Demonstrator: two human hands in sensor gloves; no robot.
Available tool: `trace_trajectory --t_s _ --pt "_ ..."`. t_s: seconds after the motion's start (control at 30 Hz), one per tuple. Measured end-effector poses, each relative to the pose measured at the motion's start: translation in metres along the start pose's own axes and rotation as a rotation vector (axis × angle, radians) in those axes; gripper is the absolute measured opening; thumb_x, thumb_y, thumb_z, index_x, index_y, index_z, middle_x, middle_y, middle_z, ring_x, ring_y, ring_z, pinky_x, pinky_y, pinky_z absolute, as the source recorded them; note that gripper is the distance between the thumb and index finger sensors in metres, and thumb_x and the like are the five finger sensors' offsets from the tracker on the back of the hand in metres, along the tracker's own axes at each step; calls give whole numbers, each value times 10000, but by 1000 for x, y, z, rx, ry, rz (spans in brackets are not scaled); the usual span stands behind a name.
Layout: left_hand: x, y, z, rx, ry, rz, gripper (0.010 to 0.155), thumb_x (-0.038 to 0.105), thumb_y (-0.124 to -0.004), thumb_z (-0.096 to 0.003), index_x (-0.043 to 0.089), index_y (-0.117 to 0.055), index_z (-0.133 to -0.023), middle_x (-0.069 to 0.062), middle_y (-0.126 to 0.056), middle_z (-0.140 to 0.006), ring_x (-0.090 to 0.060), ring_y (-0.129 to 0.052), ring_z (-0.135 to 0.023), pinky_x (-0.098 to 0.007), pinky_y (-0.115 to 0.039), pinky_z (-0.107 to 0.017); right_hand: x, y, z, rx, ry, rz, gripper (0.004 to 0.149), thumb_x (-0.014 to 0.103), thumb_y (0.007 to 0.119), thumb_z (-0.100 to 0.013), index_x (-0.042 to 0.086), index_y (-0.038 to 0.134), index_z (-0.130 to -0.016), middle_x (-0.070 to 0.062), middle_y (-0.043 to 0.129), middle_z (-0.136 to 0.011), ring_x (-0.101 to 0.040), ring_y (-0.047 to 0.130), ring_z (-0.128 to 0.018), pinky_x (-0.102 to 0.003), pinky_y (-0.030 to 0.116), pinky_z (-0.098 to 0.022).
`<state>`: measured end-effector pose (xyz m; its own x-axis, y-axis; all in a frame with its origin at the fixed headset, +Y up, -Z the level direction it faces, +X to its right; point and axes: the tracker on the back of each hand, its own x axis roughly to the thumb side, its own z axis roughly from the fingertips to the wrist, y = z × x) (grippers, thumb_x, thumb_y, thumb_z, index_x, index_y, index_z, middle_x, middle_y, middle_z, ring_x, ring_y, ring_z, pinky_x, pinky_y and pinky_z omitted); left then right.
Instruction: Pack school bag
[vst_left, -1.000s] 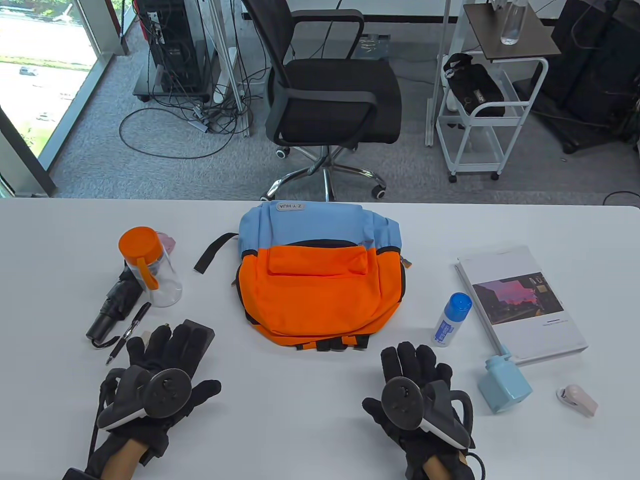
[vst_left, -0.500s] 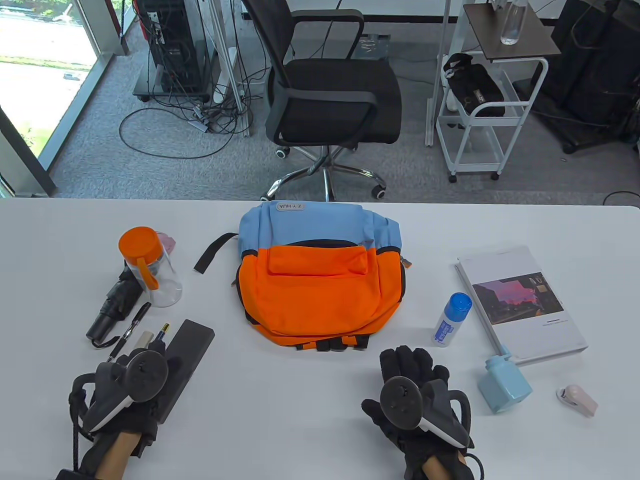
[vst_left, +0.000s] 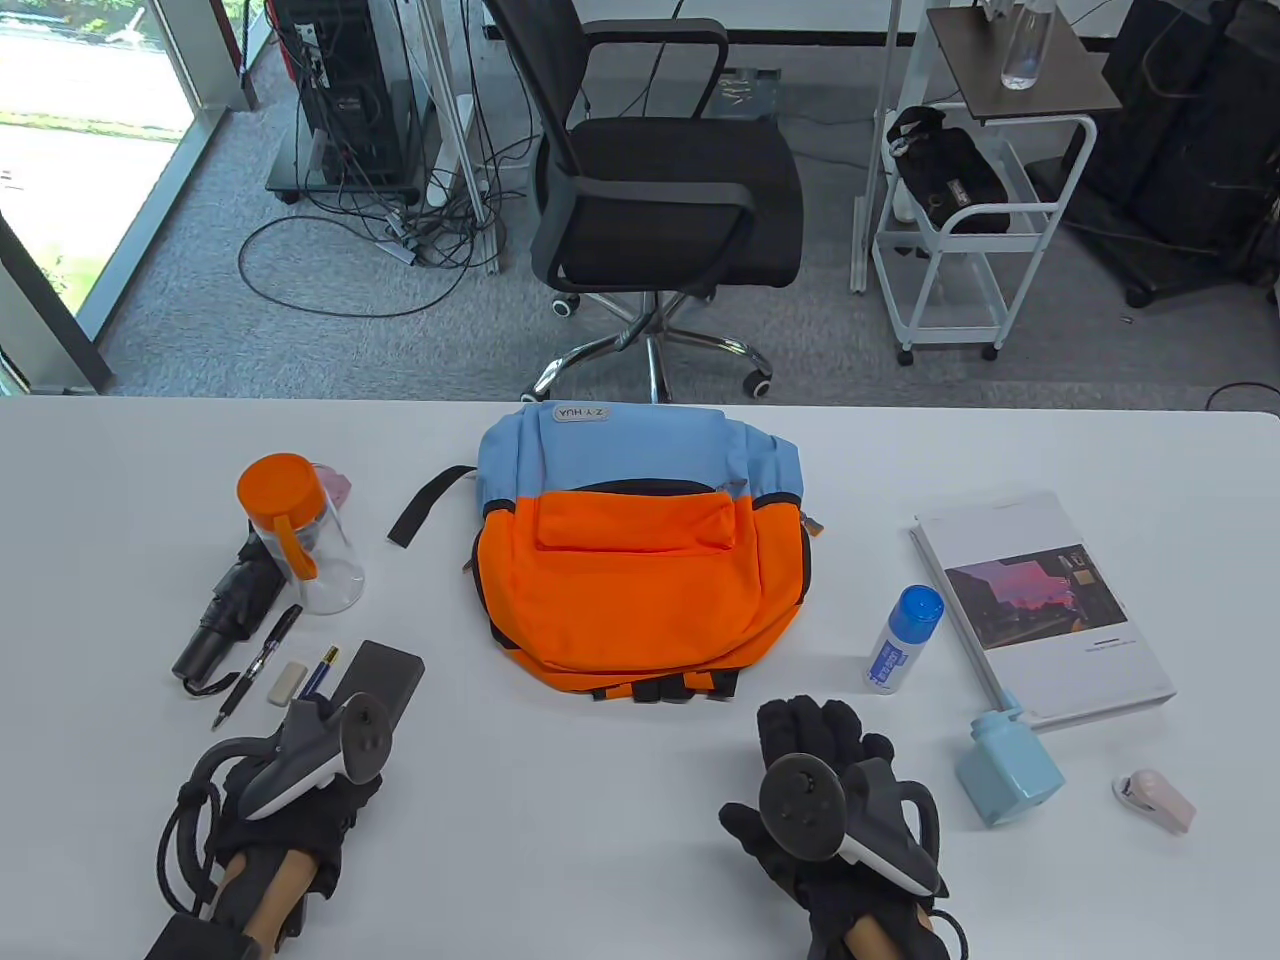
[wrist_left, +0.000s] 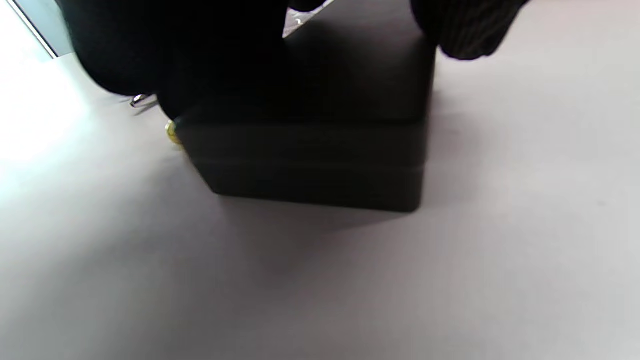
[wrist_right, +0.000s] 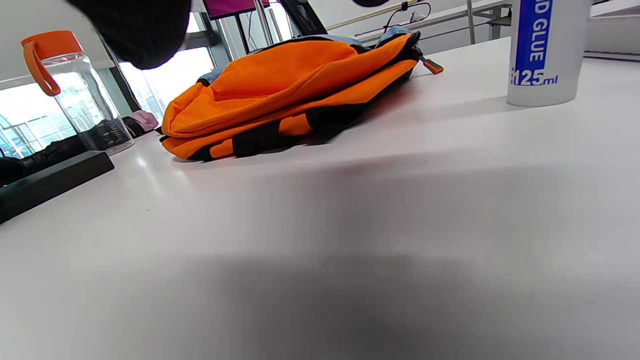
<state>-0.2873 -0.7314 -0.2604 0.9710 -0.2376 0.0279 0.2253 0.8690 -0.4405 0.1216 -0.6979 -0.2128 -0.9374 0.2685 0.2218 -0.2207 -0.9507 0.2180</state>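
The orange and blue backpack (vst_left: 640, 560) lies flat and closed at the table's middle; it also shows in the right wrist view (wrist_right: 285, 85). My left hand (vst_left: 335, 735) is turned on its side and grips the near end of a long black case (vst_left: 385, 670). In the left wrist view my fingers wrap the left side of the case (wrist_left: 320, 150) and my thumb (wrist_left: 465, 30) sits at its right edge. My right hand (vst_left: 815, 725) rests flat and empty on the table, just in front of the bag's lower edge.
Left of the bag are an orange-lidded water bottle (vst_left: 300, 535), a folded black umbrella (vst_left: 225, 620), a pen (vst_left: 257, 665), an eraser (vst_left: 287, 682) and a pencil (vst_left: 322, 672). To the right are a glue bottle (vst_left: 903, 640), a book (vst_left: 1040, 605), a light blue bottle (vst_left: 1005, 765) and a small white device (vst_left: 1153, 800).
My left hand lay flat on the case, drew back toward me, then rolled onto its side and closed round the case's near end. The eraser and pencil came into sight. My right hand barely moved.
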Motion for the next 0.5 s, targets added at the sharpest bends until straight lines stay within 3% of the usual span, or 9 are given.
trace_trajectory --t_s 0.13,0.23,0.33,0.4,0.47,0.5 --pt "13 9 11 58 -37 -75 968 563 -656 -550 -144 -331 -1124 -383 -757 -1013 -501 -910 -777 -604 -802 -571 0 1 0 7 -5 -4 917 533 685 -454 24 259 -1086 -351 275 -1126 -680 274 -967 -831 298 -626" --pt "27 28 31 215 -157 -36 943 563 -652 -544 -122 -383 -1133 -379 -765 -1013 -505 -909 -775 -619 -792 -579 0 1 0 9 -2 -8 917 531 687 -454 24 259 -1086 -351 273 -1126 -678 275 -967 -832 295 -626" --pt "53 38 50 350 -408 -36 914 568 -654 -537 -80 -436 -1144 -368 -763 -1025 -501 -901 -787 -641 -773 -598 -1 1 -1 7 2 -17 914 526 690 -454 24 261 -1086 -353 272 -1125 -679 275 -968 -832 294 -626" --pt "77 38 58 337 -505 -29 906 570 -643 -535 -76 -452 -1140 -371 -761 -1027 -498 -897 -793 -644 -767 -606 -1 2 -1 15 2 -21 914 525 690 -453 23 262 -1085 -353 275 -1125 -681 277 -966 -832 295 -627" --pt "100 32 61 321 -706 -27 899 567 -643 -536 -70 -453 -1142 -362 -742 -1038 -505 -874 -804 -662 -745 -614 -3 5 -2 38 7 -21 912 525 689 -455 23 262 -1085 -352 274 -1125 -681 275 -966 -833 295 -625" --pt "107 30 62 328 -725 -18 896 554 -650 -530 -75 -458 -1138 -375 -736 -1036 -521 -864 -802 -675 -733 -613 -4 5 -2 42 9 -21 912 525 689 -455 23 261 -1085 -354 271 -1125 -680 276 -966 -833 294 -625"
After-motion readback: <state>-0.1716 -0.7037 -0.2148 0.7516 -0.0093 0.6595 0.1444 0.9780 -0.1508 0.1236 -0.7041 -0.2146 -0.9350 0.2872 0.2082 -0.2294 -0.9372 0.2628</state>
